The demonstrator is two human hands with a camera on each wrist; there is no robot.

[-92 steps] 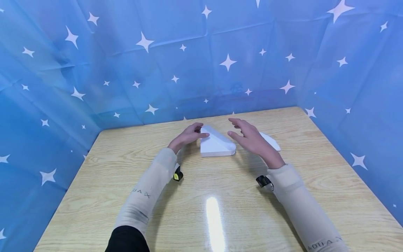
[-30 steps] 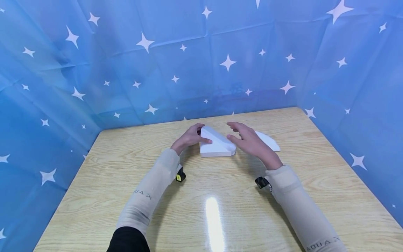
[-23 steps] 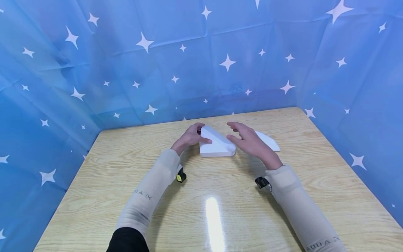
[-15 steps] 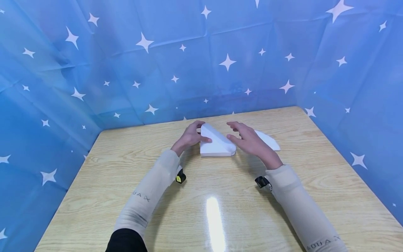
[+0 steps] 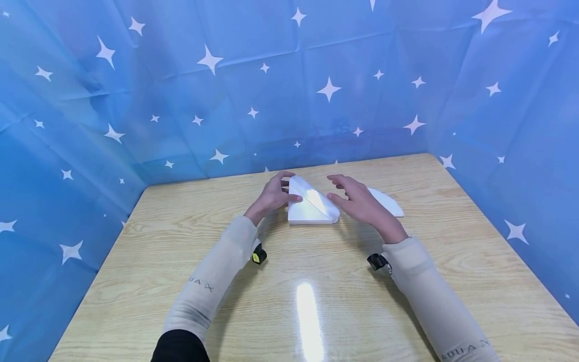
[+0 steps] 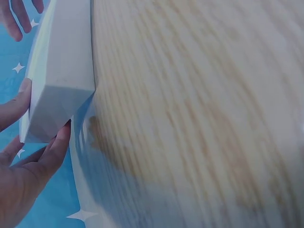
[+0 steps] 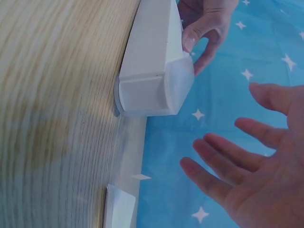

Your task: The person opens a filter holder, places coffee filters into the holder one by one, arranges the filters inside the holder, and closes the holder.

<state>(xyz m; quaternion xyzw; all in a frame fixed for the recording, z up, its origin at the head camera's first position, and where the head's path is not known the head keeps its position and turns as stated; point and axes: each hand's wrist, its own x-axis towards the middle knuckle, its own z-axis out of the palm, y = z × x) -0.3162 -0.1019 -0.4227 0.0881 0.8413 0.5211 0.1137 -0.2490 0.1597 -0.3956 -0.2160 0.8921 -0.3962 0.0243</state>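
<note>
A white wedge-shaped box (image 5: 309,210) with a folded slanting flap lies toward the back of the table. My left hand (image 5: 270,197) grips its left end, the thumb on top and the fingers reaching below its edge in the left wrist view. There, the box's end (image 6: 59,107) is tipped up off the wood at its far side. My right hand (image 5: 357,202) is held to the right of the box, fingers spread and holding nothing. In the right wrist view, a gap shows between those fingers and the box's rounded end (image 7: 142,95).
A flat white piece with a curved edge (image 5: 387,202) lies behind my right hand, partly covered by it. The wooden table (image 5: 181,241) ends at a blue curtain with white stars (image 5: 271,90) at the back and sides.
My left thumb has slid further onto the box and its far side has tilted up, bringing a glare onto the top. The right hand has lowered slightly, then stayed put.
</note>
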